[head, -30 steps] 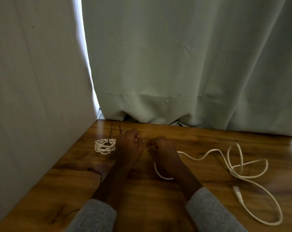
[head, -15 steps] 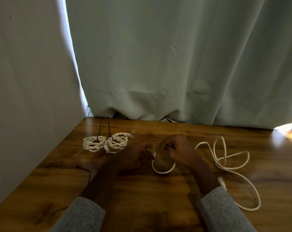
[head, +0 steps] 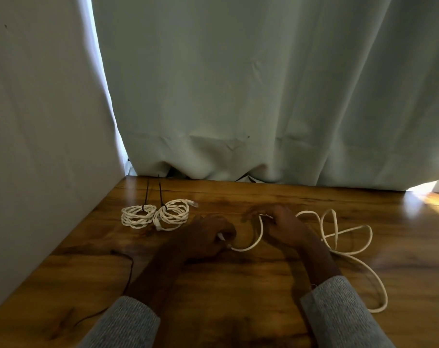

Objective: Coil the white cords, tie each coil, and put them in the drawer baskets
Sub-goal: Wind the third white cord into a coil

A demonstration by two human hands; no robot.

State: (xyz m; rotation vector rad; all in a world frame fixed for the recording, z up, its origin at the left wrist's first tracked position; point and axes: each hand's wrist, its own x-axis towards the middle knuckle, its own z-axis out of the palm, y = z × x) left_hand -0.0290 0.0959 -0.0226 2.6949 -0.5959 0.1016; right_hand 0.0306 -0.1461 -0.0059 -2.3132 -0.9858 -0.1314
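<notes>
Cord (head: 248, 243) loop spans left hand (head: 208, 237) — right hand (head: 281, 224).

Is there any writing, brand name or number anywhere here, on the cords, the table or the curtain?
None can be read.
The loose white cord, held by the left hand and the right hand, shows no print.
The two tied coils are plain white with dark ties.
The wooden table, curtain and wall carry no lettering.

We've got open worktop (head: 238, 297) in front near us. On the left, two tied coils (head: 155, 216) sit by the wall (head: 37, 146); on the right, loose cord loops (head: 349, 237) sprawl. The curtain (head: 263, 96) blocks the back.
</notes>
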